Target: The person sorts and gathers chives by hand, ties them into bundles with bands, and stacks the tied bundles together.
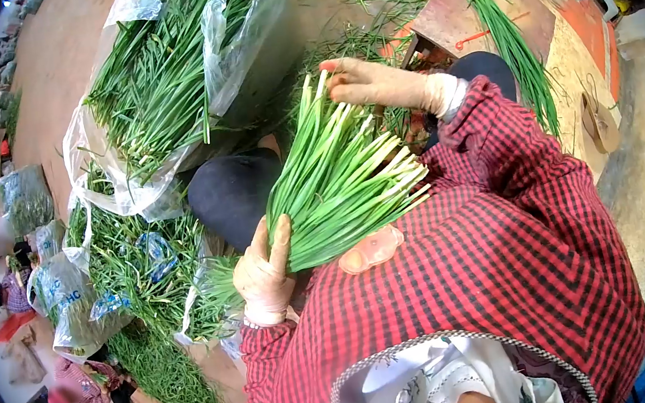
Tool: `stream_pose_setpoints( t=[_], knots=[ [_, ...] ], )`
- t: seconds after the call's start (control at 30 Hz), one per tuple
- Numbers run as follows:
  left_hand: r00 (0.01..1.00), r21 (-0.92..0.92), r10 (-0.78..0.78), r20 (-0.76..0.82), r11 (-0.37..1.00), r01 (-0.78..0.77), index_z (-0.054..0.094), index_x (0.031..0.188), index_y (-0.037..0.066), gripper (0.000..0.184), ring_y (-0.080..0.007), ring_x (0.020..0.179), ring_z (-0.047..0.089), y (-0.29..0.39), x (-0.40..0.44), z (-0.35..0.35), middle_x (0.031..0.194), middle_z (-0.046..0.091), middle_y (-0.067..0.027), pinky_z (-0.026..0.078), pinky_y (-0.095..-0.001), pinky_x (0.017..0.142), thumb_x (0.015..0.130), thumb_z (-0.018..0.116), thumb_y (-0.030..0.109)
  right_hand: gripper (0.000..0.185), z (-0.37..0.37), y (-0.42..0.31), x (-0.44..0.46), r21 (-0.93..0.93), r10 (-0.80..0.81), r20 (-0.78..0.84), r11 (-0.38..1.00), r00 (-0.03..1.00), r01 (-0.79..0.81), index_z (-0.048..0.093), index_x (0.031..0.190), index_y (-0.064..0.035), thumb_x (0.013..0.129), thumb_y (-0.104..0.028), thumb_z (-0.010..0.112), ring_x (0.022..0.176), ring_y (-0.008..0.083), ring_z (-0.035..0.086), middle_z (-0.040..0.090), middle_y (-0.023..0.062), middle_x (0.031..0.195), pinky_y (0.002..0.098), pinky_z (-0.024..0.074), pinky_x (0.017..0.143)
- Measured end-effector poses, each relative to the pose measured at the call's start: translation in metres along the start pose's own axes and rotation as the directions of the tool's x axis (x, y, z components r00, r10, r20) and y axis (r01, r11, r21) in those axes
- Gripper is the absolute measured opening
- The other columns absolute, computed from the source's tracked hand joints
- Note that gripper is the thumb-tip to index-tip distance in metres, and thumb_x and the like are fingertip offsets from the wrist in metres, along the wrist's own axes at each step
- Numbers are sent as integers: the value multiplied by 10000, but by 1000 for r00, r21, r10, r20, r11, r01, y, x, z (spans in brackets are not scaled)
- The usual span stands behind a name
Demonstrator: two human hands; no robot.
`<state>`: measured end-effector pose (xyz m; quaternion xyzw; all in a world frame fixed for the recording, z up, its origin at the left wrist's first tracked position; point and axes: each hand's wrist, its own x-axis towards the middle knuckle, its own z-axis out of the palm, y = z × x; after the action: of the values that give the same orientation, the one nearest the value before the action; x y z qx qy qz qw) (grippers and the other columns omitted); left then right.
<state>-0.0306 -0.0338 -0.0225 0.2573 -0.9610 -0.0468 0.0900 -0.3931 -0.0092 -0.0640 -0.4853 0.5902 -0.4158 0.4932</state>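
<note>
My gloved left hand [265, 277] is closed around the leafy end of a fanned bunch of garlic chives [343, 175]. The pale stem ends spread up and to the right, across my lap. At the top edge of the fan, my gloved right hand [385, 87] has its fingers stretched out, the fingertips beside the uppermost stem ends. Whether it pinches a single stem cannot be made out. Just below the bunch, a pinkish patch [371, 250] shows on the red checked garment.
An open plastic bag [255, 48] full of chives stands ahead on the left. Loose greens [162, 374] lie at left. On the right, another chive bundle [514, 53] and a red tie [472, 40] lie on a board [448, 13]. Another person [79, 384] sits far left.
</note>
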Motion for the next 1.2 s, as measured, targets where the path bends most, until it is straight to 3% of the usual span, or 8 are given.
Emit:
stream_pose_setpoints(
  t=[0.17,0.33,0.43,0.63,0.7,0.93,1.1,1.2],
  knots=[
    [996,-26,-2,84,1000,4,517,1352,194,782,-329,905,666,1,-3,-6,1236,606,-147,532,-366,696,601,725,122,392,8,-7,20,-95,-29,-130,995,991,17,663,983,-21,971,-395,546,610,75,498,551,-14,663,254,437,584],
    [998,-29,-8,57,1000,10,527,1342,187,770,-325,898,668,2,-6,-1,1226,612,-145,532,-358,686,600,727,138,371,-45,10,12,-211,-24,-302,977,953,-43,672,903,-77,970,-412,527,573,71,488,557,-21,647,244,409,536],
    [997,-24,-39,60,999,41,543,1327,176,742,-315,896,670,1,-8,-1,1220,616,-139,531,-351,681,609,729,138,396,-79,21,-2,-166,136,-641,936,755,-310,655,1040,-70,964,-437,528,588,71,545,625,5,702,233,436,503],
    [998,-19,-35,57,999,36,549,1324,158,753,-314,888,668,2,-3,2,1209,624,-134,528,-347,682,595,732,117,666,-20,-44,-38,-56,328,96,944,940,-324,406,1398,-50,918,-478,578,614,151,615,440,162,1388,256,544,559],
    [999,-21,-24,25,999,24,547,1330,159,764,-316,899,667,1,-6,4,1212,622,-134,527,-348,695,591,733,108,530,-11,-30,-33,-78,400,341,914,851,-398,531,1219,-30,899,-440,630,539,104,535,613,59,903,262,468,474],
    [999,-20,-30,-18,999,30,561,1319,158,725,-325,914,665,3,-7,2,1216,621,-143,525,-360,711,612,698,68,293,-16,-50,-40,-113,338,194,940,921,-321,654,876,-34,886,-326,639,552,37,461,520,-41,646,220,374,485],
    [998,-40,-58,0,998,58,559,1322,160,727,-326,951,657,3,-7,1,1213,620,-147,523,-348,734,614,659,32,249,-62,-20,-38,-251,177,-229,939,957,-234,697,997,-54,911,-275,623,624,54,534,585,-26,692,232,433,559],
    [999,-47,-41,6,998,41,506,1367,227,876,-295,868,648,4,-2,1,1247,591,-141,521,-357,680,542,670,-20,241,-38,-32,-50,-382,-59,-48,923,997,36,701,1010,-58,861,-245,672,775,137,622,665,57,842,274,487,695]
  ],
)
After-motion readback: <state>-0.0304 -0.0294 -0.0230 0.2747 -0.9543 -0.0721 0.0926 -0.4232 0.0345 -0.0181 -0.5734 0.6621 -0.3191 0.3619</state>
